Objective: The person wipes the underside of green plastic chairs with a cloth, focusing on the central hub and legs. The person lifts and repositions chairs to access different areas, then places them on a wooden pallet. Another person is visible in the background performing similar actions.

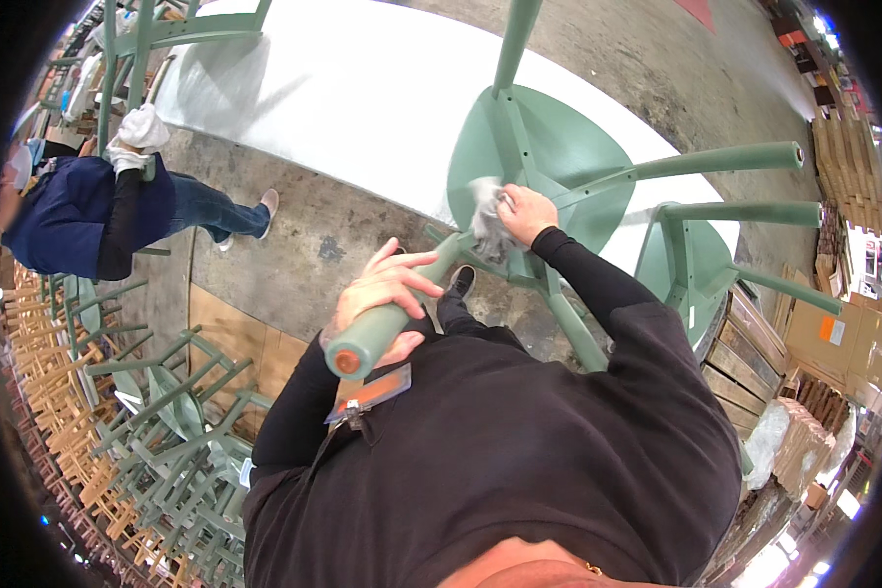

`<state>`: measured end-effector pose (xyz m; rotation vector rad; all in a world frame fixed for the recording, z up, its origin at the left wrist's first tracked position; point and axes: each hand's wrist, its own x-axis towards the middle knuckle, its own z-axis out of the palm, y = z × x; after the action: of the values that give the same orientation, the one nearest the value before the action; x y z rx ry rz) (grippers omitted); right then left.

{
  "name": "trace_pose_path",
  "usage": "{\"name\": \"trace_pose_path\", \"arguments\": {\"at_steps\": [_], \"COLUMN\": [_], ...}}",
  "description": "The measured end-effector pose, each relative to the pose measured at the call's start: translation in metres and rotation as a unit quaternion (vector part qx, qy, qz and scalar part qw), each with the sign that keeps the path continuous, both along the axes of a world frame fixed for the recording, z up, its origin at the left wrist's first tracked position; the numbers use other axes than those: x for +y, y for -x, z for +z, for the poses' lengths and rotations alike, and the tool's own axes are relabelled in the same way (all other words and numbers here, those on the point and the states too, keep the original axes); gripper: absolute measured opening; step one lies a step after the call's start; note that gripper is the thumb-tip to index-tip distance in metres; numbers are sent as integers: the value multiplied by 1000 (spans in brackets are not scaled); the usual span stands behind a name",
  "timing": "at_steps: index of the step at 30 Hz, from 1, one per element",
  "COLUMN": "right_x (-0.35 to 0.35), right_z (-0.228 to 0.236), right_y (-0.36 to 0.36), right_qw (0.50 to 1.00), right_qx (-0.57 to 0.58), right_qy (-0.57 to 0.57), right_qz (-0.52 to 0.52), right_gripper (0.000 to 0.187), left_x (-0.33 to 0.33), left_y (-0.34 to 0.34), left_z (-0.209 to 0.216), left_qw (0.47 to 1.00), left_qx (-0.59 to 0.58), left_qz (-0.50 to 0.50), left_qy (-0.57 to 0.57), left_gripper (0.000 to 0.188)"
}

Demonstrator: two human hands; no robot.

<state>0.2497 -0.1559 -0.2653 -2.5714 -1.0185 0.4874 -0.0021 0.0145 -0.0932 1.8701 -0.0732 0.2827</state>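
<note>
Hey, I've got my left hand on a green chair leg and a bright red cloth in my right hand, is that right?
Not quite: the cloth in your right hand is grey, not bright red, as the head view shows. Your left hand is on a green chair leg, as you said.

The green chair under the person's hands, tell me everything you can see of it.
The chair is green, smooth and painted-looking, with a rounded seat, joined rails marked by small dark spots, and round legs. It appears upside down, seat underside showing, on the white table, partly past its near edge. The left hand grips one leg, whose end shows an orange-brown disc; the right hand holds a blurred grey cloth against the chair.
</note>
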Motion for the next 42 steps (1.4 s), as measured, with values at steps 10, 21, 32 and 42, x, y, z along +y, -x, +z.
{"name": "trace_pose_path", "arguments": {"at_steps": [10, 21, 32, 42], "right_x": [74, 208, -99, -272], "right_z": [-3, 104, 84, -75], "right_y": [18, 12, 279, 619], "right_qw": [916, 948, 836, 639], "right_qx": [298, 105, -52, 429], "right_qy": [-266, -193, -451, 170], "right_qz": [-36, -231, -309, -615], "right_gripper": [28, 66, 28, 44], "left_x": [11, 15, 19, 1], "left_y": [8, 8, 3, 24], "left_z": [-10, -26, -54, -102], "left_qw": [998, 976, 960, 997], "left_qx": [-7, -31, -78, 37], "left_qz": [-51, -210, -266, -40], "left_qy": [-23, -51, 44, -58], "left_gripper": [28, 24, 24, 59]}}
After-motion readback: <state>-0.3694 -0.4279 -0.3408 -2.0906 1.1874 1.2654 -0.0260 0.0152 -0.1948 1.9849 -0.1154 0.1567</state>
